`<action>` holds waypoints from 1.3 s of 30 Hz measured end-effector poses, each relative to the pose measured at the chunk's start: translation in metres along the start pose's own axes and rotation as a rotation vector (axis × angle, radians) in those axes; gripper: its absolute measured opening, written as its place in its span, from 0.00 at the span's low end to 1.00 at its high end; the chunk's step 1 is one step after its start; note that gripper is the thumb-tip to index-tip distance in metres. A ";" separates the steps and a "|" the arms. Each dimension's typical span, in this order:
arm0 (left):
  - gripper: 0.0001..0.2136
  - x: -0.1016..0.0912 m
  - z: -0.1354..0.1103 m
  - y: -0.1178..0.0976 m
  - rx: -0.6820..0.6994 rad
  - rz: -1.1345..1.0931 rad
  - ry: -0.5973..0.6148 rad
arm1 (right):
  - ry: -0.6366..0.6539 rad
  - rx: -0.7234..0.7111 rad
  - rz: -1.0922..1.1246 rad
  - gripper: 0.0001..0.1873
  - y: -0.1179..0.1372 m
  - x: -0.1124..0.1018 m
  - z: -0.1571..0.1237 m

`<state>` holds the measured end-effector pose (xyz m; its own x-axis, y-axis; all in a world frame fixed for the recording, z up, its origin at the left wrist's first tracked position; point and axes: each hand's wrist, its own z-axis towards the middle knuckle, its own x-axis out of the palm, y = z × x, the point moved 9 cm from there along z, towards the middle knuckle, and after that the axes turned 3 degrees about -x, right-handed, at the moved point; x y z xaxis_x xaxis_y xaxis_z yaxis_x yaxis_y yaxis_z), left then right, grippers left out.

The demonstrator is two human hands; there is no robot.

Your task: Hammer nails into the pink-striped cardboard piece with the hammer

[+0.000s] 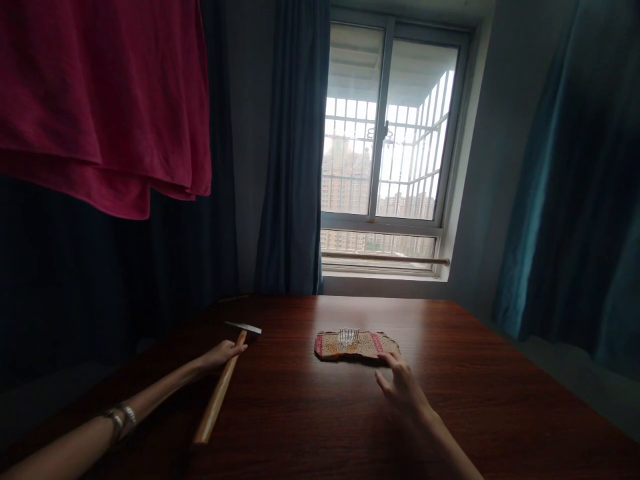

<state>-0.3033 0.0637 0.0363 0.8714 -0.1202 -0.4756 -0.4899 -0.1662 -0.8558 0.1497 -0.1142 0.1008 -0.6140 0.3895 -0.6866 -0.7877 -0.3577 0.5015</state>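
My left hand point(223, 354) is closed around the wooden handle of a hammer point(220, 390), close below its metal head. The head points away from me and the handle's end slants back toward me. My right hand point(400, 380) is open, thumb and fingers apart, at the near right edge of a flat piece of patterned board point(370, 345), perhaps cardboard. Its fingertips appear to touch that edge. Several nails point(349, 335) stand upright in a cluster on the board, left of its middle. Pink bands and small dark marks cover the board's face.
All of this is on a glossy brown wooden table point(290, 413). A pink cloth point(110, 100) hangs at the upper left. Behind the table are dark blue curtains point(295, 153) and a sliding window point(390, 133) with bars outside.
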 end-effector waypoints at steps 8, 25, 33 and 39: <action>0.24 -0.003 0.011 -0.002 0.104 0.281 0.011 | 0.188 -0.019 -0.265 0.26 -0.038 0.035 0.057; 0.12 -0.012 0.015 -0.005 0.115 0.630 -0.119 | 0.400 -0.020 -0.165 0.25 -0.069 0.080 0.091; 0.10 -0.002 0.016 -0.031 0.117 1.043 -0.178 | 0.409 0.006 -0.161 0.20 -0.081 0.085 0.101; 0.18 0.103 0.023 -0.113 0.505 0.764 0.115 | 0.468 0.018 -0.123 0.21 -0.088 0.093 0.110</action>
<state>-0.1577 0.0929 0.0790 0.2947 -0.1220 -0.9478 -0.8389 0.4418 -0.3177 0.1561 0.0474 0.0506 -0.4308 0.0032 -0.9025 -0.8565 -0.3164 0.4077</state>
